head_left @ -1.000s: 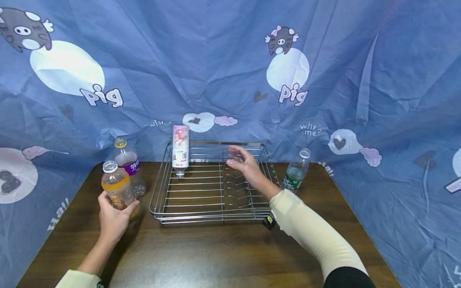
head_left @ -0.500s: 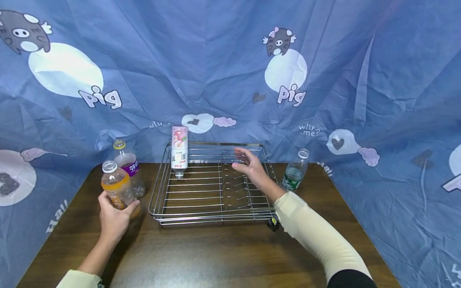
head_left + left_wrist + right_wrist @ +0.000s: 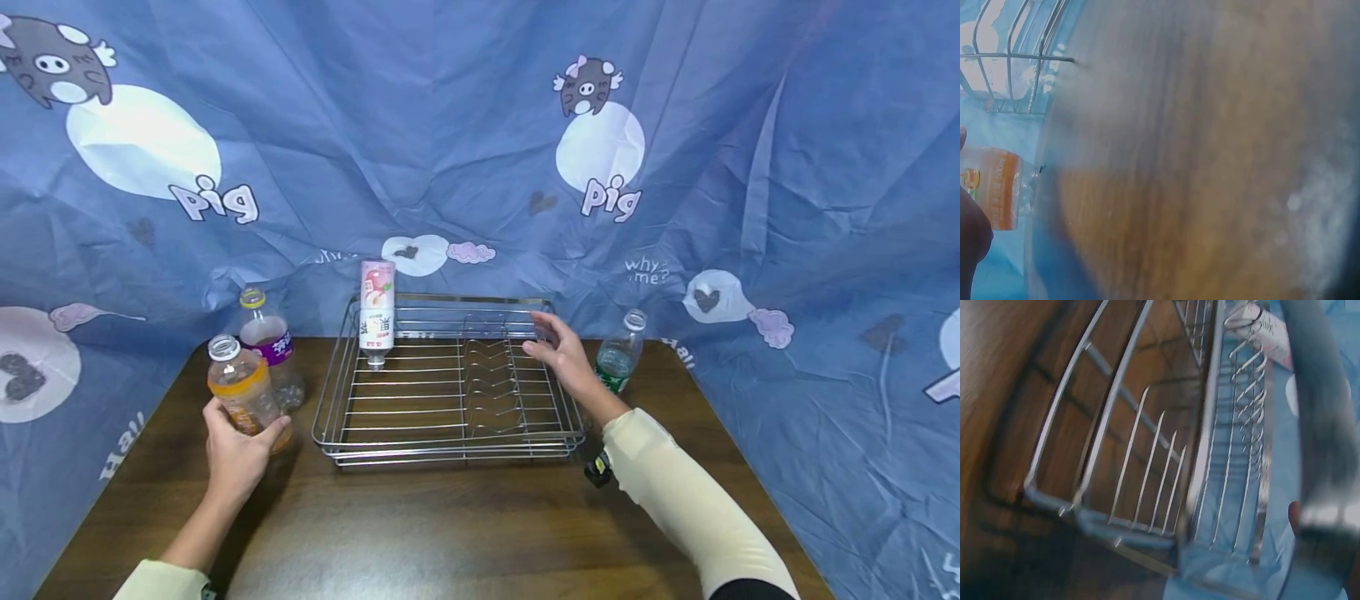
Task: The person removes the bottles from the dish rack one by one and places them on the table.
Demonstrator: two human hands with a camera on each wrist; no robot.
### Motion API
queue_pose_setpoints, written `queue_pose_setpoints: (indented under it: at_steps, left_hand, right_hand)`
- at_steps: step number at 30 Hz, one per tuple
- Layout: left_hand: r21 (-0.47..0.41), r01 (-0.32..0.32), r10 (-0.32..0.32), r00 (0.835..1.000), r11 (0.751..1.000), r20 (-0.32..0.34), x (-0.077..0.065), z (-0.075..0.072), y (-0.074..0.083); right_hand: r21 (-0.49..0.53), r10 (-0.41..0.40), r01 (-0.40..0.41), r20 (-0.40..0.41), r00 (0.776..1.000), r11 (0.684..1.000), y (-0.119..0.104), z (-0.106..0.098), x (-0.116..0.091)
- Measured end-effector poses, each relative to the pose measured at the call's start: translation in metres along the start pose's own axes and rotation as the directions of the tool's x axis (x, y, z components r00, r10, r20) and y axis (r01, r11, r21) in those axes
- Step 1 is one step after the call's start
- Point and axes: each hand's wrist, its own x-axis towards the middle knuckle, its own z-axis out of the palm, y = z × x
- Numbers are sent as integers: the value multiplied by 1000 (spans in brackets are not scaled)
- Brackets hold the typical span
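Observation:
My left hand (image 3: 238, 450) grips a clear bottle with an orange band (image 3: 243, 387), capless and upright, on the table's left. In the left wrist view the same orange-labelled bottle (image 3: 997, 187) shows beside part of that hand. My right hand (image 3: 566, 358), fingers spread and holding nothing, hovers over the right side of the wire dish rack (image 3: 405, 454). A pink and white bottle (image 3: 377, 312) stands upside down in the rack's back left corner. To the right of the rack stands a clear bottle with a green label (image 3: 618, 358), partly hidden by my right wrist.
Behind the gripped bottle stands another clear bottle with a purple label (image 3: 273, 346) and yellow neck ring. Wavy wire dividers (image 3: 491, 383) fill the rack's right part. A blue printed cloth (image 3: 480, 150) hangs behind the brown wooden table (image 3: 450, 533).
My right hand has moved to the right, from above the rack's dividers toward its right edge and the green-labelled bottle. The left hand keeps hold of its bottle and barely shifts.

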Motion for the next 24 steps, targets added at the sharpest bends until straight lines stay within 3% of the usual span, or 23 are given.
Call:
queue_pose_setpoints:
  at_steps: [6, 15, 24]
  left_hand:
    - [4, -2, 2, 1000, 1000, -3, 0, 1, 1]
    - [-10, -7, 7, 1000, 1000, 2, -1, 5, 2]
    - [-5, -19, 19, 1000, 1000, -2, 0, 6, 2]
  right_hand:
    - [24, 1, 1, -67, 998, 1000, 17, -11, -2]
    - [-9, -9, 8, -78, 997, 1000, -12, -17, -17]
    - [-85, -18, 8, -113, 993, 996, -12, -26, -26]
